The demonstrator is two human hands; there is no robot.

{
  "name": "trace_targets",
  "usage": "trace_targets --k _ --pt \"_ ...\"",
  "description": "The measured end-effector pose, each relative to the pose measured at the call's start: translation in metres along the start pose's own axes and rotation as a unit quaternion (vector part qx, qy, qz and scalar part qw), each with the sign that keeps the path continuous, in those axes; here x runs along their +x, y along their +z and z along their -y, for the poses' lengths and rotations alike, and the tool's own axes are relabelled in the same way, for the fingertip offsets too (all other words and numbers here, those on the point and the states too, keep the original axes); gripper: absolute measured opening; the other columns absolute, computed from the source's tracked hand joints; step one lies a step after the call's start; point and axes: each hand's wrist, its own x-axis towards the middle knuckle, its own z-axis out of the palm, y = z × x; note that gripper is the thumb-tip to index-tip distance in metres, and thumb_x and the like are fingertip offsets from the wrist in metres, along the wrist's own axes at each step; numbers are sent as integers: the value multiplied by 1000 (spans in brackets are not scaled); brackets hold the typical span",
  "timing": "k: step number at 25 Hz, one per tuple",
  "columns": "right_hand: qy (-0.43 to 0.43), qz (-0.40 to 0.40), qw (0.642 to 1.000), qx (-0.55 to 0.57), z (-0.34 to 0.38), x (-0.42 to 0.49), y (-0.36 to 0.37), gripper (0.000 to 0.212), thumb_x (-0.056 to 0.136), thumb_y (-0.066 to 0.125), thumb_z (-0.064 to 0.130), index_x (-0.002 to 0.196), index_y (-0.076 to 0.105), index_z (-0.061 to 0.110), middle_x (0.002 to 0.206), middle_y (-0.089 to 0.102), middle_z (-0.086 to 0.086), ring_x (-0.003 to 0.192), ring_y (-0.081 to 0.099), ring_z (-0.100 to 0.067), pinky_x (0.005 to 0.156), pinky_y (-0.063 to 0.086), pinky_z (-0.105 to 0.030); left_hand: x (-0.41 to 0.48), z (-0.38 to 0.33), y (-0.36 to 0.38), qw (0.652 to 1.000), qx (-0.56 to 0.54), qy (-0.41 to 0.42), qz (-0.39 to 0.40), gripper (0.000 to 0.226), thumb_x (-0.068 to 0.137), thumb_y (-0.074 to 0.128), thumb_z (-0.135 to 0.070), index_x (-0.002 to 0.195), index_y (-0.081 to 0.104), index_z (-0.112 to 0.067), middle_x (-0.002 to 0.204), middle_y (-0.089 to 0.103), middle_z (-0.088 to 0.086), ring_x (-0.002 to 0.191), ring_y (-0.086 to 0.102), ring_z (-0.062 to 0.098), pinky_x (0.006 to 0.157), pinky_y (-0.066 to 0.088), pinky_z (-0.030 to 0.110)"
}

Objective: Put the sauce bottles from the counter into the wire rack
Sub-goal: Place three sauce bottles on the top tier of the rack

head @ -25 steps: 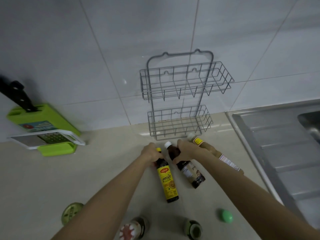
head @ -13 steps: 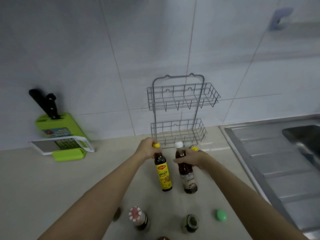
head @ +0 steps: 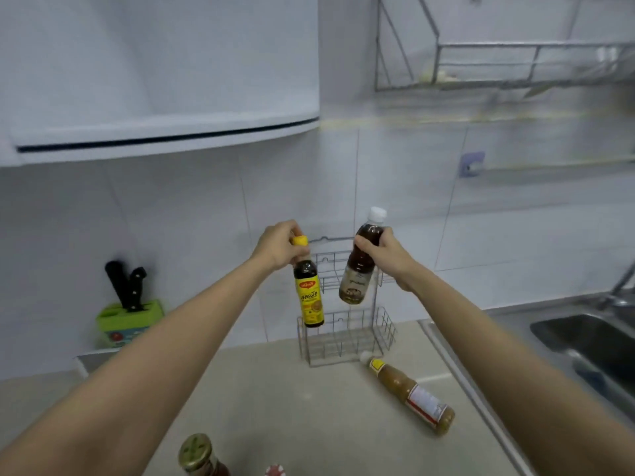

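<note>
Before the wire rack (head: 347, 334), bottles (head: 308, 297) in both hands (head: 278, 247).

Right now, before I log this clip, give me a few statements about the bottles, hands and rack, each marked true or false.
1. The left hand holds the yellow-capped bottle near its neck. True.
2. The white-capped bottle stands on the counter. False: the right hand holds it in the air.
3. A tan bottle lies on its side on the counter. True.
4. The wire rack already holds two bottles. False: both shelves look empty.
5. Knives stand in a green block. True.
</note>
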Motion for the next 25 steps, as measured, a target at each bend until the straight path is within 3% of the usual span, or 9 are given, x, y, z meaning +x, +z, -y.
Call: trace_targets --k 5,8,10,12,13,18,25 --pt "-65 -55 996 -17 18 33 20 46 90 63 26 122 36 6 116 54 -9 107 54 -22 85 47 -34 27 -14 -14 998 -27 22 -59 25 81 74 -14 101 60 -8 101 63 11 80 70 28 74 62 39" --pt "-83 -68 994 -33 7 50 38 43 89 64 26 118 38 8 109 56 -5 99 57 -16 80 46 -15 43 -12 -8 994 -58 35 -83 24 83 72 -16 103 60 -8 102 64 10 82 69 23 67 61 27" --pt "-82 -55 995 -26 -6 64 47 42 89 65 27 117 39 9 109 58 -5 101 58 -17 85 48 -18 53 -6 -4 993 -60 43 -90 25 84 71 -18 105 61 -8 103 65 9 82 70 22 64 59 23" --pt "-67 -42 997 -8 -18 71 52 43 89 65 26 120 40 9 116 58 -10 109 57 -22 93 50 -35 59 -2 -5 991 -66 48 -105 26 84 71 -20 105 62 -8 104 65 10 82 70 25 62 58 22" --pt "-60 -39 997 -2 -23 75 54 43 89 65 26 120 41 8 116 58 -11 109 57 -23 93 50 -37 64 2 -7 989 -73 49 -118 26 84 72 -21 105 62 -8 104 66 11 81 70 26 61 58 23" --pt "-52 -19 998 16 -34 85 62 38 90 64 28 117 43 12 115 59 -9 107 57 -19 82 47 -26 72 14 -11 984 -31 80 -156 27 85 69 -29 106 64 -12 100 64 1 88 67 26 81 59 45" --pt "-49 23 999 -4 -30 90 70 45 91 61 31 126 42 9 119 60 -7 110 57 -20 86 49 -29 66 17 -9 971 18 163 -175 27 87 65 -31 111 63 -18 101 64 -5 79 61 12 74 53 27"
